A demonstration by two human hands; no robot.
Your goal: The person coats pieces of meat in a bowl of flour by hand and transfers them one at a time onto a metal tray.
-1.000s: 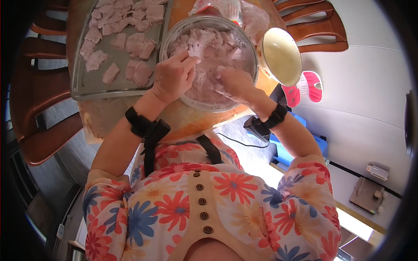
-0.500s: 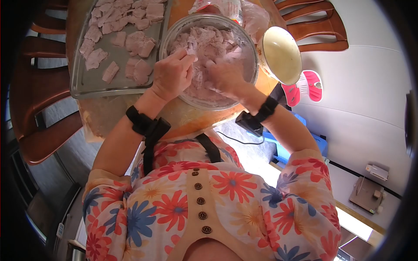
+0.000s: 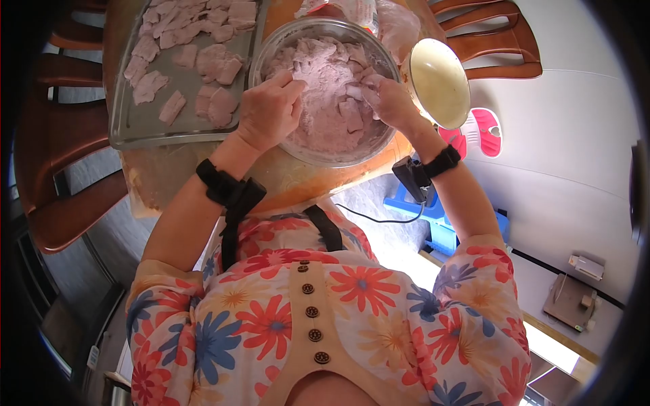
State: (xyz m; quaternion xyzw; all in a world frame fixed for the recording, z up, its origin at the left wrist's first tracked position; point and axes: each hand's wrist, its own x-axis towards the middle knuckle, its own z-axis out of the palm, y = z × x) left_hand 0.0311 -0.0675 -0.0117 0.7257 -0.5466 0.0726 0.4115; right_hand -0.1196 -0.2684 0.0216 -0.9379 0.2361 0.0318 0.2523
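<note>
A round metal bowl holds pale pink, flour-coated meat slices with loose powder among them. My left hand is over the bowl's left side, its fingers curled together; whatever they may hold is hidden. At the right inside of the bowl is my right hand, fingers closed at a powdery meat slice. To the left, a shallow rectangular tray carries several coated slices, spread flat and partly overlapping at the far end.
A cream-coloured empty basin stands tilted to the right of the bowl. Plastic bags lie behind the bowl on the wooden table. Wooden chairs flank the table. A cable hangs from the right wrist device.
My right hand has moved from the middle of the bowl to its right side, uncovering powder and slices. My left hand has stayed almost where it was.
</note>
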